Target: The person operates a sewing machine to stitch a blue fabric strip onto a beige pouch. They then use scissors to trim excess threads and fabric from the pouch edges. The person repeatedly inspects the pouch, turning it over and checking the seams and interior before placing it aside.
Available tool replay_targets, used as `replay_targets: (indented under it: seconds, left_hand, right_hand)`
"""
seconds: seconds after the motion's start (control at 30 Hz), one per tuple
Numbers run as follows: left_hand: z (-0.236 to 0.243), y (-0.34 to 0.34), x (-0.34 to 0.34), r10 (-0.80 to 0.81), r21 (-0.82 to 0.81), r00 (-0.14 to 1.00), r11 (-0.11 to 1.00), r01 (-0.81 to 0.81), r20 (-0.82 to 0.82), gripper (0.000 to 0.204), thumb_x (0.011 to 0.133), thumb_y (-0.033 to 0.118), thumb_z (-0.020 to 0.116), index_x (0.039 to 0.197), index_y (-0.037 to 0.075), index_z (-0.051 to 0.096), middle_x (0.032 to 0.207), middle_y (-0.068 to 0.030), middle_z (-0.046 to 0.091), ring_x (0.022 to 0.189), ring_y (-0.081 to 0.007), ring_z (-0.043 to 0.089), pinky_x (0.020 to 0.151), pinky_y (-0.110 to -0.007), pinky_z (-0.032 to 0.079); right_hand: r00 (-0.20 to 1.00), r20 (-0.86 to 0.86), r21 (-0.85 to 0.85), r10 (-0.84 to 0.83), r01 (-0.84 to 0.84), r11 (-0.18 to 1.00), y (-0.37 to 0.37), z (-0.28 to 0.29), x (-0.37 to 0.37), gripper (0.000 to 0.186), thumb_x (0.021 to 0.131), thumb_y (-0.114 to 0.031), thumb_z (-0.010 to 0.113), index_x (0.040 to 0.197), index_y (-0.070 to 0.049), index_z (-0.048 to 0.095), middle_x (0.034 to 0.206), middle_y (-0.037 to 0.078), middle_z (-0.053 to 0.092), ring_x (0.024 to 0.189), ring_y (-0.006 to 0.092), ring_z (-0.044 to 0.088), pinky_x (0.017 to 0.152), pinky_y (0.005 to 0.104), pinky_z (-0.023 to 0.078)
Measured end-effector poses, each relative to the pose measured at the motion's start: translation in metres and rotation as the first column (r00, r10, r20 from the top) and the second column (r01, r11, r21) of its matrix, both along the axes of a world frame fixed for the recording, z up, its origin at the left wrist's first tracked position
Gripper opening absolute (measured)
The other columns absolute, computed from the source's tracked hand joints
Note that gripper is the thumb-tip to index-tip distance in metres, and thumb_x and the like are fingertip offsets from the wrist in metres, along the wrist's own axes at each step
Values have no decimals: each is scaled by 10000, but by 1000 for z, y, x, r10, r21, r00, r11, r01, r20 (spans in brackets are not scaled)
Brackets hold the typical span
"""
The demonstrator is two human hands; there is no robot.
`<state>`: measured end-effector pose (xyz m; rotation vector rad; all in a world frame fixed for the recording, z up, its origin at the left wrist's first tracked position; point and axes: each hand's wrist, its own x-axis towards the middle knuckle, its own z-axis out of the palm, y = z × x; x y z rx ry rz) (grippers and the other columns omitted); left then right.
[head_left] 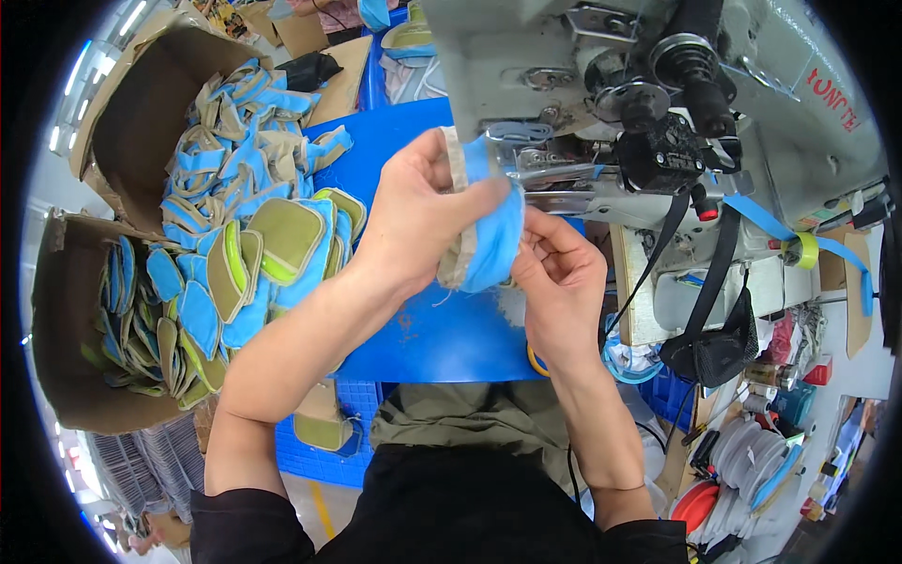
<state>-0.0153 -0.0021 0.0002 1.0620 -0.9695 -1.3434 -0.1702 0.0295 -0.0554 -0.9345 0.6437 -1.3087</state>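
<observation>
A blue fabric band with beige edging is stretched between my hands, right at the sewing machine's needle area. My left hand grips the band from its left side, thumb laid across the blue face and slightly blurred, the other fingers curled behind the beige edge. On the opposite side, my right hand pinches the band's right edge between thumb and fingers. Loose threads hang from its lower edge. The machine's metal parts partly hide the band's upper right end.
Left of the blue tabletop lie a heap of blue and beige fabric bands and a pile of padded olive and blue pieces. Two cardboard boxes stand beyond them. Blue tape and black straps hang at the right.
</observation>
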Motion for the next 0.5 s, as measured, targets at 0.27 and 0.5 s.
replay_targets:
  seconds: [0.27,0.5]
  left_hand:
    - [3,4,0,-46,-37,992,998,51,114,439,827,-9,756,1218,-4,557,1062,-97,704,928,-133,683,802,-295,573]
    - [2,5,-7,32,-35,990,999,-27,139,460,819,-5,768,1220,-9,543,1062,-99,700,919,-139,683,797,-293,572]
  right_hand:
    - [999,36,-17,0,1,1000,-5,-1,0,316,959,-18,693,1258,69,641,1065,92,732,933,97,679,798,230,548]
    - [999,43,18,-23,22,1000,-2,1,0,309,954,-14,696,1249,64,644,1048,84,731,916,94,675,797,228,545]
